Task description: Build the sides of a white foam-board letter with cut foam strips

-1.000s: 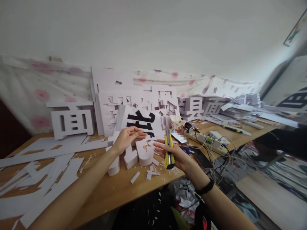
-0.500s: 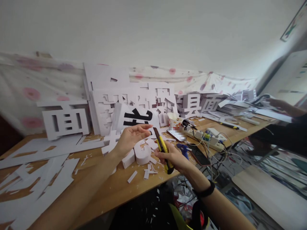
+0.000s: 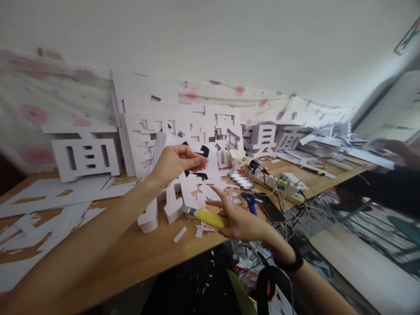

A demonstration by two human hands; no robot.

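Note:
My right hand holds a yellow utility knife between thumb and palm, its index finger stretched away from it. The blade points left over the table. My left hand is raised, thumb and fingertips pinched together; whatever is between them, if anything, is too small to make out. Behind that hand leans a white sheet with black printed strokes, partly covered by the fingers. Just below stand white foam character pieces. Small white offcuts lie on the wooden table near the knife.
White cut-out boards and a thick foam character stand along the back. At the right are a paper cup, a blue glue gun, a dark phone and a power strip with cables. Another person's arm reaches in.
The utility knife has swung from pointing up to lying nearly level, pointing left, and my right fingers have spread. My left fingertips have closed into a pinch. The view has shifted slightly.

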